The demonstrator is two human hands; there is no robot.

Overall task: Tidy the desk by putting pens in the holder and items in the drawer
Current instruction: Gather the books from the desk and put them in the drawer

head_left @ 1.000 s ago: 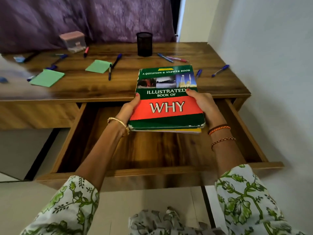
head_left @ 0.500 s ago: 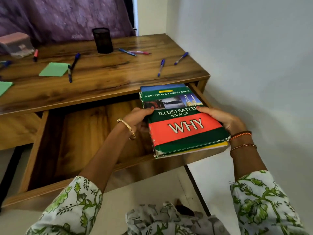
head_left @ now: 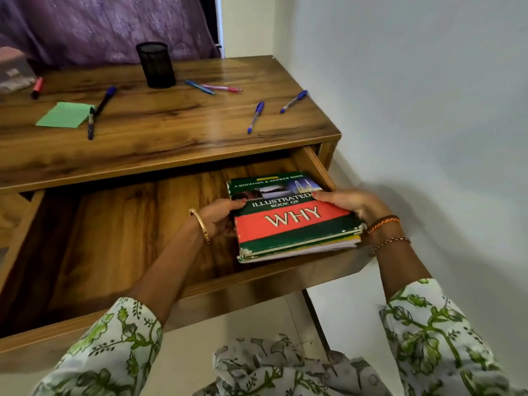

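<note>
A person lowers a stack of books (head_left: 294,218) into the right end of the open drawer (head_left: 120,238), gripping it from both sides. The left hand (head_left: 220,218) curls round the stack's left edge, thumb on the cover; the right hand (head_left: 351,205) clasps the right edge, fingers laid over the top book, titled "Illustrated Book of WHY". The stack looks to be at or just above the drawer floor, hard against the right wall (contact with the floor cannot be told). The step in hand appears to be stowing the books; the next move would call for both hands to let go and lift clear, then turn to what lies on the desk (head_left: 171,124).

Left to right on the desk: one pinkish box (head_left: 13,71), partly cut off by the frame; one red marker (head_left: 36,87); one green notepad (head_left: 65,115); one dark pen (head_left: 90,126) at its right edge; one blue-capped black marker (head_left: 105,100); one black mesh pen holder (head_left: 155,65), with nothing seen sticking out of it; one blue pen (head_left: 200,87) and one pink pen (head_left: 221,88) just beside it; then two blue ballpoints (head_left: 255,117) (head_left: 293,101) near the right edge. That makes seven writing tools visible, none in the holder yet.
</note>
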